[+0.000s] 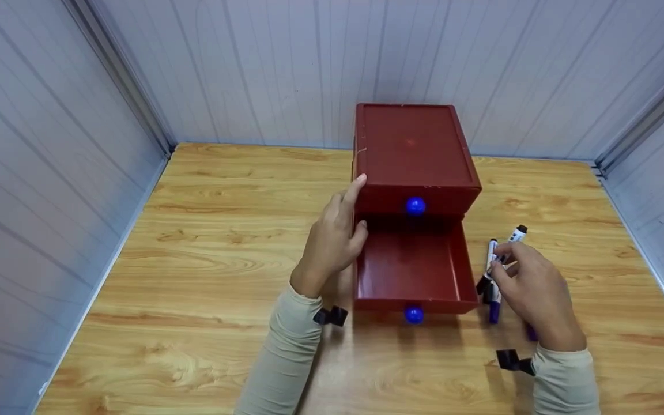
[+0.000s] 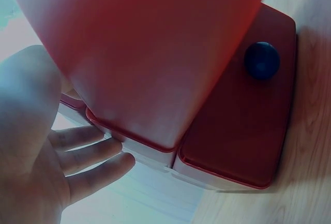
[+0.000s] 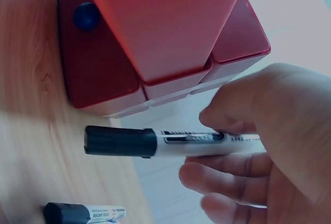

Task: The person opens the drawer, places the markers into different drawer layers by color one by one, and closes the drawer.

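marker (image 3: 170, 142) sits pinched in your right hand (image 1: 534, 291), thumb above and fingers curled below, at the right of the head frame just beside the open lower drawer (image 1: 411, 268) — held level, black cap leading, likely so it can go in lengthwise. it has a white barrel with a black cap. your left hand (image 1: 332, 239) lies flat with straight fingers against the left side of the red drawer box (image 1: 412, 153), seemingly to steady it. more markers (image 1: 494, 300) lie on the wooden table (image 1: 193, 259) under your right hand.
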`<state>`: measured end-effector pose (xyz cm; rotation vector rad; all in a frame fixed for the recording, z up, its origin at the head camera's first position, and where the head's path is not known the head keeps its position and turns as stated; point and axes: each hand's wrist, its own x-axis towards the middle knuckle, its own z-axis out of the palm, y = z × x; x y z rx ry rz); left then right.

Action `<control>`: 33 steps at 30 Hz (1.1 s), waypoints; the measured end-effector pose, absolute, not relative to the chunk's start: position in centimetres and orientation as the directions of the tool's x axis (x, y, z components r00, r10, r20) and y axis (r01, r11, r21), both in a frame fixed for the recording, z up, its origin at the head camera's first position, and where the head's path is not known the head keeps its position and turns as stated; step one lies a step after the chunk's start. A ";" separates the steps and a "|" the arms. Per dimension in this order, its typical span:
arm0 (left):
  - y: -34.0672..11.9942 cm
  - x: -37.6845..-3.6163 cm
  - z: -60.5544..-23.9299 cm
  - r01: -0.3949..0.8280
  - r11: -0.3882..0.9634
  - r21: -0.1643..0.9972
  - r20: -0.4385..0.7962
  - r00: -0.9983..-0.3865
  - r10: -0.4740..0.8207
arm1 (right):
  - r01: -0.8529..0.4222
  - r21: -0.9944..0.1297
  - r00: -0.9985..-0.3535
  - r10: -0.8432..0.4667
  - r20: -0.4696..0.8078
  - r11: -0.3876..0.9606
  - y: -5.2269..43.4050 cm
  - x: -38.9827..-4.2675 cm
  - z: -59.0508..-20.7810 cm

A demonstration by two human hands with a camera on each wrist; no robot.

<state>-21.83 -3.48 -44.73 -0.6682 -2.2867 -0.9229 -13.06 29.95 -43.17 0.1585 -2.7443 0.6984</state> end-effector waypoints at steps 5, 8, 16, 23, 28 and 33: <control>-3.5 -21.8 -44.7 0.628 0.633 0.453 0.665 -0.711 0.229 | -0.165 -0.451 -0.919 0.030 0.394 0.877 29.8 -12.9 -42.9; -3.5 -21.7 -44.6 0.628 0.630 0.457 0.664 -0.712 0.229 | -0.159 -0.461 -0.905 0.058 0.422 0.873 29.8 -12.8 -42.7; -3.5 -21.8 -44.7 0.633 0.630 0.450 0.665 -0.708 0.237 | -0.182 -0.470 -0.889 0.060 0.453 0.864 29.6 -12.7 -42.6; -3.5 -21.8 -44.7 0.634 0.629 0.449 0.665 -0.707 0.238 | -0.192 -0.465 -0.885 0.052 0.463 0.864 29.6 -12.6 -42.5; -3.5 -21.8 -44.7 0.631 0.633 0.449 0.662 -0.710 0.240 | -0.199 -0.468 -0.880 0.053 0.472 0.861 29.6 -12.6 -42.4; -3.6 -21.8 -44.8 0.631 0.632 0.450 0.663 -0.710 0.238 | -0.220 -0.487 -0.865 0.063 0.498 0.845 29.6 -12.6 -42.3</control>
